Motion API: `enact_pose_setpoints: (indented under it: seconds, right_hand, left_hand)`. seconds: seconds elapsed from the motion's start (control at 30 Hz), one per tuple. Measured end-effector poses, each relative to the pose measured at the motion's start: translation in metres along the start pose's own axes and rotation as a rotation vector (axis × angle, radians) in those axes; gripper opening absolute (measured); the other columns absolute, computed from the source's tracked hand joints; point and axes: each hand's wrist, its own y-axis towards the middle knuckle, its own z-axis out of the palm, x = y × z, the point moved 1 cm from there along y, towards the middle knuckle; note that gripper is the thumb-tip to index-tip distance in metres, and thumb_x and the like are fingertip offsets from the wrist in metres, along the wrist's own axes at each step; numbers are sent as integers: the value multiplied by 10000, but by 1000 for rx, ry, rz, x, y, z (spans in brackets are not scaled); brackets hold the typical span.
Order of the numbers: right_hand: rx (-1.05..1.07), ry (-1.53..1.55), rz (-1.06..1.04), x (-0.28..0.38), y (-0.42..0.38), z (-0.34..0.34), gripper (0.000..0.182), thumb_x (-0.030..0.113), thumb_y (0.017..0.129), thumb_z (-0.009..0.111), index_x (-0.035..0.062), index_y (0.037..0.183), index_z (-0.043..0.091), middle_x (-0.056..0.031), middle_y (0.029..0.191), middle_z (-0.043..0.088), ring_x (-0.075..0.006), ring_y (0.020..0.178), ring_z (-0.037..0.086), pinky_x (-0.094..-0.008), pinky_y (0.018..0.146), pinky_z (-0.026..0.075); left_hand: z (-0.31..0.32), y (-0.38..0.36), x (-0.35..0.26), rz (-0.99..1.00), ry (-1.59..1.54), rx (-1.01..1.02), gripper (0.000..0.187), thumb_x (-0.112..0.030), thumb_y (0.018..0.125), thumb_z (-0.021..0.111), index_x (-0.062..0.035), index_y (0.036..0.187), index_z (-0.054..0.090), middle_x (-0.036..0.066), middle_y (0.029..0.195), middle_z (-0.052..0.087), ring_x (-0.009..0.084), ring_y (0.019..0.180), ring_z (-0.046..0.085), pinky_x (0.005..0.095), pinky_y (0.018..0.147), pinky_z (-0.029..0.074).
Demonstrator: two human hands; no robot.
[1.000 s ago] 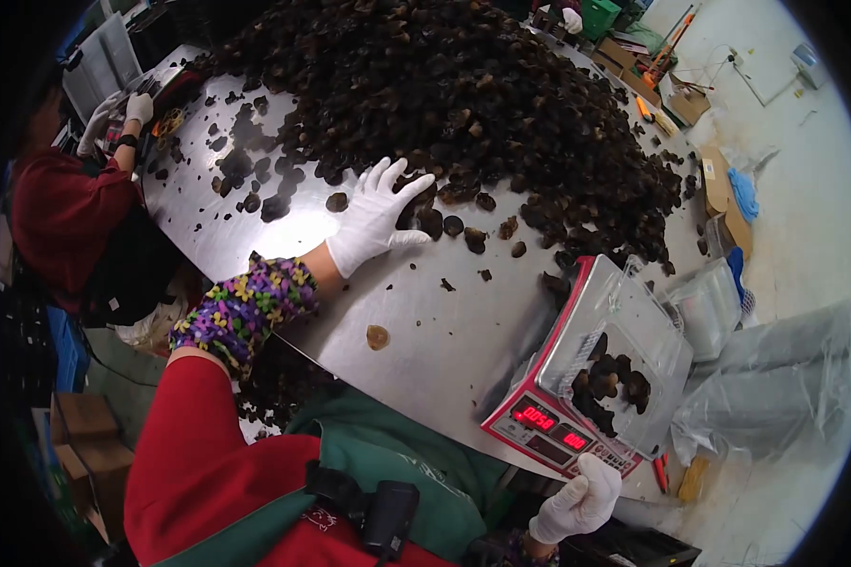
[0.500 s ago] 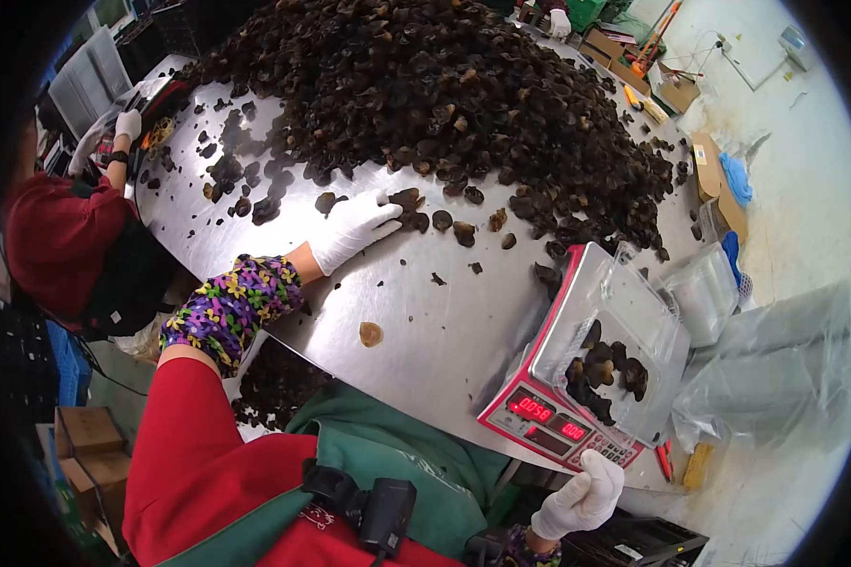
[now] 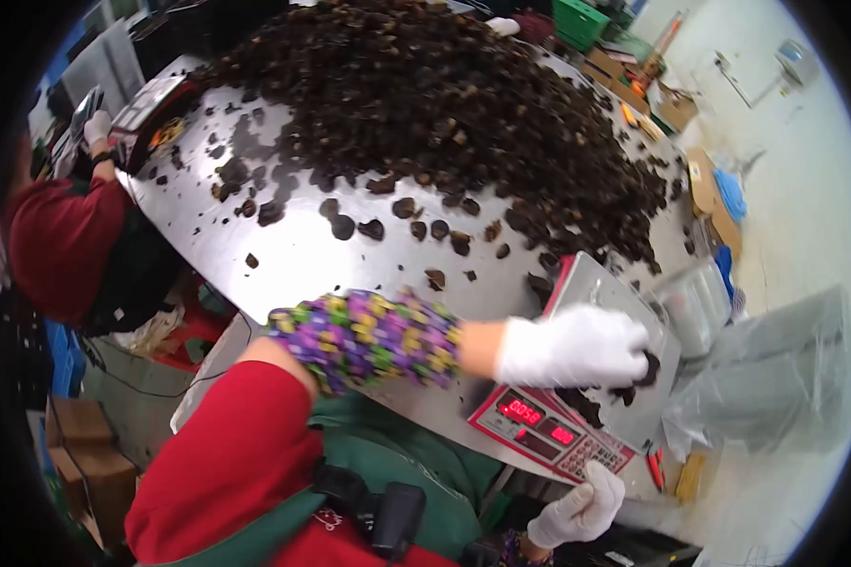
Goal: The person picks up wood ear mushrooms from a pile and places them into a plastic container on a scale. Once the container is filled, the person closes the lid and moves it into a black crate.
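Observation:
My left hand [image 3: 577,348], in a white glove, reaches across the red-framed digital scale [image 3: 548,433]. Its fingers are curled at a dark piece of wood ear mushroom [image 3: 649,367] above the scale's plate. More wood ear pieces [image 3: 584,406] show below the hand, and the hand hides part of the clear plastic tray there. Red digits, apparently 0.058, glow on the scale's display [image 3: 522,410]. My right hand [image 3: 581,508], also gloved, is held closed just below the scale's keypad, with nothing visible in it.
A large heap of wood ear mushrooms [image 3: 425,113] covers the back of the metal table [image 3: 293,255], with loose pieces along its front. Clear plastic containers [image 3: 695,307] and a plastic bag [image 3: 766,369] lie right of the scale. A co-worker [image 3: 71,236] works at the left.
My left hand has moved from the loose pieces in front of the heap rightward to over the scale. My right hand has barely moved. The co-worker's hand has shifted at the left.

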Motion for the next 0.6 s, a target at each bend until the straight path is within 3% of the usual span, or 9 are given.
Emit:
enact_pose_setpoints:
  seconds: [0.07,0.17,0.23,0.3,0.43,0.47,0.5,0.53,0.6]
  right_hand:
    - [-3,-29,75,-4,-7,-5,235,165,1027,551,-33,994,672,-141,922,687,-301,837,643,-396,779,520]
    - [-3,-26,44,-2,-2,-10,194,146,998,588,-13,1032,696,-137,958,707,-293,847,663,-396,788,534]
    - [-34,-22,17,6,6,-10,199,107,1003,581,-40,1001,715,-156,884,732,-320,753,685,-392,724,552]
    - [-26,19,17,7,6,-8,195,106,999,585,-36,999,719,-158,894,733,-315,767,686,-389,730,551]
    - [6,99,-19,7,5,0,179,115,1003,586,-13,1048,701,-135,922,729,-286,760,679,-371,736,555]
    - [6,96,-10,5,2,2,179,115,1003,586,-13,1048,701,-135,922,729,-286,760,679,-371,736,555]
    - [32,88,-5,3,-3,7,205,150,1018,571,-20,1031,687,-139,921,706,-287,786,655,-382,744,535]
    - [58,81,-1,2,-7,10,241,184,1034,557,-26,1014,672,-142,919,683,-288,812,630,-393,751,516]
    - [93,168,3,3,-6,21,229,193,1030,568,-10,1042,674,-135,917,683,-257,769,629,-352,680,509]
  left_hand:
    - [39,10,-10,-68,38,89,134,-262,809,692,-131,822,672,93,864,610,327,827,657,474,708,552]
    - [41,4,-14,-85,58,184,324,-347,774,743,-155,1023,660,113,1058,603,343,1050,609,521,894,506]
    - [14,-5,-17,-75,7,-123,430,-403,804,751,-170,1152,653,142,1234,562,374,1217,523,555,1013,424]
    - [-17,-33,2,-128,-92,-143,525,-430,817,755,-146,1239,623,135,1259,546,369,1231,496,520,1013,407]
    - [-90,-132,44,-606,270,-151,482,-232,802,753,-75,1243,635,164,1279,550,377,1203,508,481,1023,432]
    - [-111,-148,54,-707,340,-233,458,-293,777,783,-99,1176,670,149,1183,609,371,1127,562,492,934,476]
    - [-130,-179,70,-864,518,-108,543,-310,779,792,-93,1254,642,179,1271,579,388,1192,529,501,1000,446]
    - [-128,-222,88,-863,764,-255,650,-343,783,802,-108,1349,586,221,1336,533,399,1269,476,507,1070,395]
    - [-147,-272,111,-975,925,-192,790,-455,784,813,-123,1433,510,276,1358,503,405,1331,437,522,1112,360]
